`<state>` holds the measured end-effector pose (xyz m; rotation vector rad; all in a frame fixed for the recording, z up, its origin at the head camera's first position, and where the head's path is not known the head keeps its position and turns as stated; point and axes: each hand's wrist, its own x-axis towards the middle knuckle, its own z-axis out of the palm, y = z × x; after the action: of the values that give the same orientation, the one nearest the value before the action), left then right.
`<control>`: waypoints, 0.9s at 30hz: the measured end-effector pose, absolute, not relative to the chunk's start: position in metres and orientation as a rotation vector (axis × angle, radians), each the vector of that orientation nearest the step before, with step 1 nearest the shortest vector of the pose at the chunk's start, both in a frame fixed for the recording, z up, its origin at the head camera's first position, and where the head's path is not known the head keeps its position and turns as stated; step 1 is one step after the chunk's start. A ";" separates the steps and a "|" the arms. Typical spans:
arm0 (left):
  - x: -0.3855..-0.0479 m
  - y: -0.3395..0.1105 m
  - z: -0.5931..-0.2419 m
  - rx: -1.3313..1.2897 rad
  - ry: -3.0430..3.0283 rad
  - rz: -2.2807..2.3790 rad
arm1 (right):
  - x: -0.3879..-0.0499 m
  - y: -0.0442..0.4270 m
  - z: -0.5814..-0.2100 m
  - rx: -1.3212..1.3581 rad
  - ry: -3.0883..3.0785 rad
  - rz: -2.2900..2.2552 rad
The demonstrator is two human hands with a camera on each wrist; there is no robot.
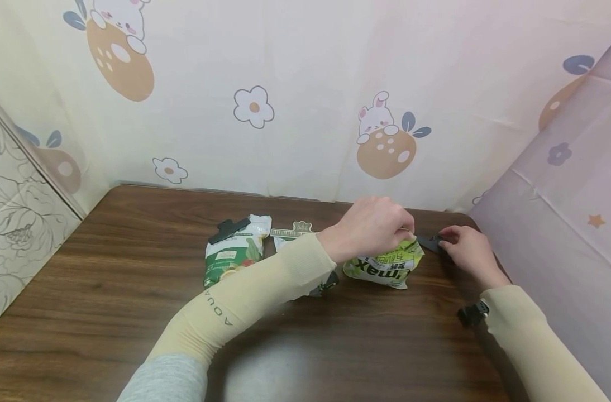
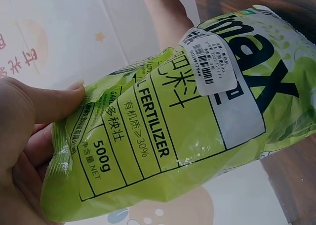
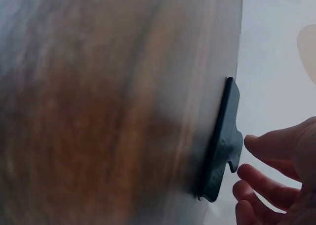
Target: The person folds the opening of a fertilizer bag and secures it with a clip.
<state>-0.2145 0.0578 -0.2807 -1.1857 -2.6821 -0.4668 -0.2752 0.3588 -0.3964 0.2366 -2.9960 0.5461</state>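
Note:
A lime-green fertilizer bag (image 1: pixel 383 271) stands on the brown table, right of the middle. My left hand (image 1: pixel 373 226) pinches its top edge; in the left wrist view the thumb presses on the front of the bag (image 2: pixel 143 136) and the other fingers sit behind it. A black bag clip (image 1: pixel 428 244) lies to the right of the bag. Beside the clip is my right hand (image 1: pixel 468 245). In the right wrist view its thumb and fingertips come up to the tab of the clip (image 3: pixel 222 151), with a gap between them; whether they touch it is unclear.
A green-and-white bag (image 1: pixel 230 259) bearing another black clip (image 1: pixel 228 230) stands at the left. Between the bags is a pack topped by a crown-shaped clip (image 1: pixel 301 226), partly hidden by my left sleeve (image 1: pixel 270 285). Patterned curtains (image 1: pixel 305 139) border the table's back and right.

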 end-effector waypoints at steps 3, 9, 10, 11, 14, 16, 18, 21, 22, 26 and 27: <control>-0.215 0.058 -0.281 -1.185 -2.677 -0.460 | -0.278 0.361 -0.401 0.232 -3.009 0.542; -0.215 0.058 -0.282 -1.181 -2.673 -0.457 | -0.282 0.364 -0.406 0.216 -3.015 0.550; -0.215 0.058 -0.282 -1.181 -2.672 -0.456 | -0.282 0.364 -0.406 0.216 -3.020 0.549; -0.215 0.057 -0.282 -1.182 -2.671 -0.455 | -0.283 0.365 -0.406 0.216 -3.025 0.547; -0.215 0.057 -0.282 -1.182 -2.670 -0.456 | -0.283 0.366 -0.405 0.218 -3.051 0.547; -0.215 0.057 -0.283 -1.182 -2.671 -0.458 | -0.283 0.366 -0.404 0.224 -3.072 0.553; -0.215 0.057 -0.283 -1.181 -2.670 -0.462 | -0.282 0.366 -0.401 0.234 -3.093 0.554; -0.215 0.057 -0.283 -1.183 -2.668 -0.469 | -0.281 0.364 -0.399 0.243 -3.113 0.550; -0.215 0.057 -0.283 -1.184 -2.667 -0.472 | -0.281 0.364 -0.399 0.245 -3.114 0.544; -0.215 0.056 -0.284 -1.189 -2.660 -0.479 | -0.280 0.363 -0.400 0.252 -3.098 0.536; -0.215 0.056 -0.284 -1.190 -2.656 -0.475 | -0.279 0.362 -0.400 0.256 -3.085 0.541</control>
<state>-0.2151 0.0564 -0.2843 -1.1901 -2.6561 -0.4754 -0.2790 0.3624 -0.4001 0.2559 -3.0851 0.5410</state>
